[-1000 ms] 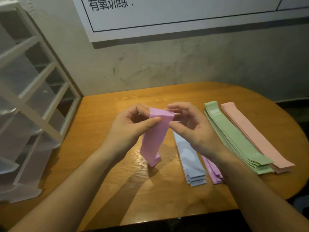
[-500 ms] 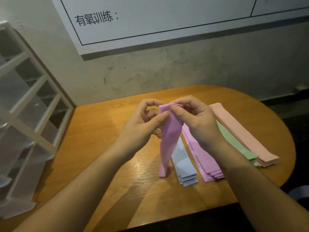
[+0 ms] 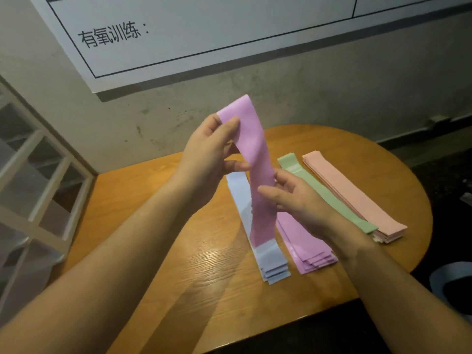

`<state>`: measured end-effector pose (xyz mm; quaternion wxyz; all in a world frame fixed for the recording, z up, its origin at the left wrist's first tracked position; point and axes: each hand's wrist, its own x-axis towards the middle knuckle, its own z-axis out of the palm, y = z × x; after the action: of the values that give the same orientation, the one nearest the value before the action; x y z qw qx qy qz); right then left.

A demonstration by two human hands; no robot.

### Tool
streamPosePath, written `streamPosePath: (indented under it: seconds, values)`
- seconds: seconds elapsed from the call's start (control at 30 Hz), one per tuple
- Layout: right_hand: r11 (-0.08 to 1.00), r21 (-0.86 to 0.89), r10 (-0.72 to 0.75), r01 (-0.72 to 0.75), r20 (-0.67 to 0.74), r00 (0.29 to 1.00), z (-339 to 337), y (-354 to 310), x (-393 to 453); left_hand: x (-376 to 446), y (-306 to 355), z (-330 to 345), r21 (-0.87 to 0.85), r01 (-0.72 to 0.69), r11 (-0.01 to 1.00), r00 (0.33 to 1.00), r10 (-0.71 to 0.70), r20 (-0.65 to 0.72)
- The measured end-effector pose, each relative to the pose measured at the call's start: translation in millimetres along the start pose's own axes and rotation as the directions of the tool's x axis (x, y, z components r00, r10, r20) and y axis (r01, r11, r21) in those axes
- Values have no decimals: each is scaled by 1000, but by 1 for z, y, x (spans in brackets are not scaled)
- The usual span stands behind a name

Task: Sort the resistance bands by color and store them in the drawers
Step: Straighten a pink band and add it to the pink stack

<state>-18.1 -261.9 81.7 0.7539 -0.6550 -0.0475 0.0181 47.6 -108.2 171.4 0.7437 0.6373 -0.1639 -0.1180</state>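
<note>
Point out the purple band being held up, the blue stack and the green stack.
held purple band (image 3: 258, 159), head view: middle of the strip between the two hands.
blue stack (image 3: 272, 261), head view: near end, below the held band.
green stack (image 3: 329, 198), head view: middle of the top band.

Surroundings of the work surface

A rounded wooden table (image 3: 194, 284) is set against a rough grey wall (image 3: 306, 98). A white board (image 3: 204, 26), ruled with black lines and printed with Chinese characters, is mounted on the wall. A grey, dark-centred object (image 3: 450, 282), not identifiable, is seen beyond the table's right edge.
</note>
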Motion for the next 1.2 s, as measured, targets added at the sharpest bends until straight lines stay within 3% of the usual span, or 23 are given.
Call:
streamPosePath:
  seconds: [0.23,0.3,0.53,0.73,1.07,1.2]
  values:
    - [987,-52,133,-150,-243,961,-23,31,0,58,-39,0,6,166,986,970,-162,-178]
    - [975,-136,128,-173,-289,949,-30,42,-2,71,-59,1,38,186,982,958,-173,-227]
    - [831,-434,217,-349,-324,921,-47,71,-19,107,-124,1,73,322,944,916,-292,-274]
    - [658,-651,204,-378,-329,922,-58,87,-18,128,-158,5,180,406,896,895,-349,-278]
    - [430,-802,277,-415,-320,906,-64,103,-15,150,-193,7,513,379,770,925,-292,-245]
    - [357,-834,308,-421,-320,896,-64,104,-19,151,-201,-1,769,192,610,981,-147,-128]
